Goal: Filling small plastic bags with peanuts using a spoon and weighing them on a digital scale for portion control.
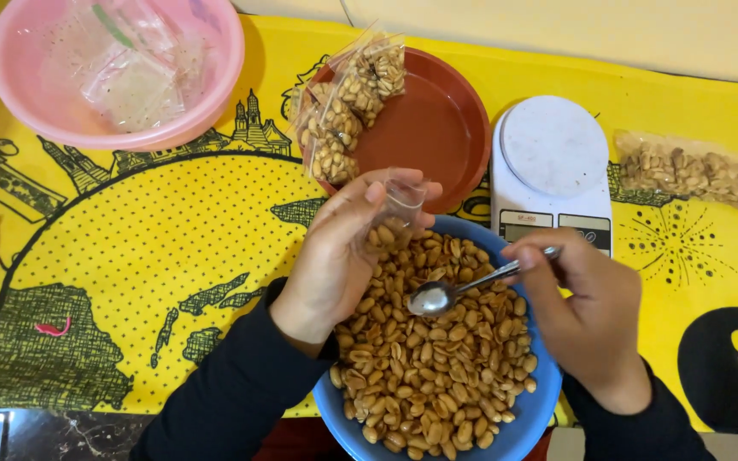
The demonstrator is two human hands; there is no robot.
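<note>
My left hand (343, 248) holds a small clear bag (399, 213), seemingly part-filled; my right hand (587, 312) grips the spoon (454, 292) over the peanut bowl (523, 418). I'd keep the bag's mouth open and close.

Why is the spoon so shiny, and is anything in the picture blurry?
Head view: the spoon in the right hand glints with glare from overhead light; the left hand casts a soft shadow on the peanuts; the clear bags in the pink bowl look hazy; the rest is sharp.

peanut packets (343, 102) on red plate | packet (689, 169) right of scale | scale screen (525, 218) grey
</note>
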